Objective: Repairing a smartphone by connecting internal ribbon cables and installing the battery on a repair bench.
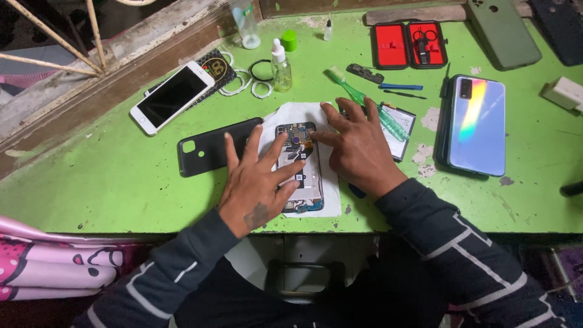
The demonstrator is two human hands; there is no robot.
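Both hands press flat on the opened phone (299,167) on white paper on the worktop (91,182): left hand (258,179) and right hand (358,149), fingers spread, gripping nothing. I judge disassembly midway: black back cover (209,147) already off, board still in.

Under my hands I see white paper (290,115) on chipped, painted green table (97,182); beside them, matt black plastic cover (209,149).

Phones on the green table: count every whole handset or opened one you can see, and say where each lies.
3: a white phone upper left, an opened phone under both hands, a blue iridescent-backed phone on the right. Loose covers excluded.
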